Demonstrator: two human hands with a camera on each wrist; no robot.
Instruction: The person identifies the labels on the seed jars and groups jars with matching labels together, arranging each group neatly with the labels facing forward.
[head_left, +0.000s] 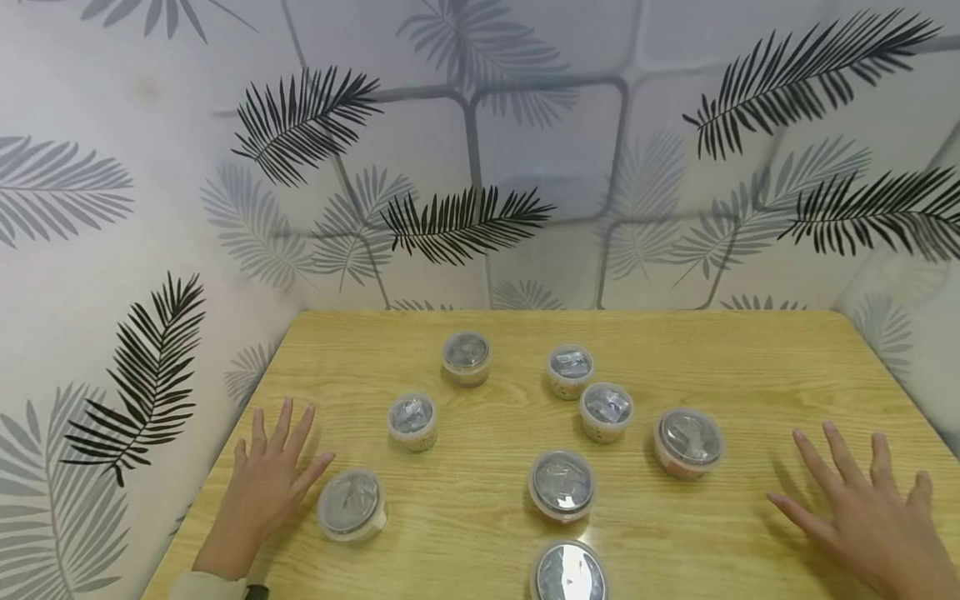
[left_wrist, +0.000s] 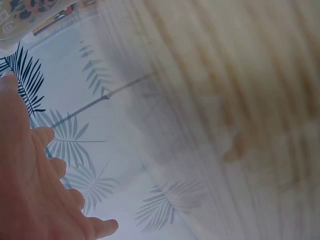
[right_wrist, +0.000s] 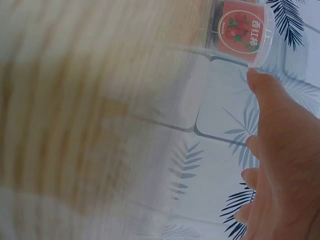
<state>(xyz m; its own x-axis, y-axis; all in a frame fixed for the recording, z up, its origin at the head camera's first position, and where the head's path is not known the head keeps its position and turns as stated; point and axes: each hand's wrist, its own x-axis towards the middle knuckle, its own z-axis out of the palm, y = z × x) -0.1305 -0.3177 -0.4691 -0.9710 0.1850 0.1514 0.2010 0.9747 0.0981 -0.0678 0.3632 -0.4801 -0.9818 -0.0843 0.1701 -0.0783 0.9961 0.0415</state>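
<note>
My left hand is at the table's left side, fingers spread and holding nothing. Just right of its thumb stands a round lidded plastic tub, with a small gap apparently between them. My right hand hovers or lies at the right side, fingers likewise spread; whether it touches the wood I cannot tell. The tub nearest to it is a wide one to its left, well apart. In the right wrist view a clear tub bears a red label picturing tomatoes. Part of a printed tub shows in the left wrist view.
Several more lidded tubs stand about the wooden table: a wide one at the back, smaller ones, and wide ones nearer the front. A leaf-patterned cloth hangs behind.
</note>
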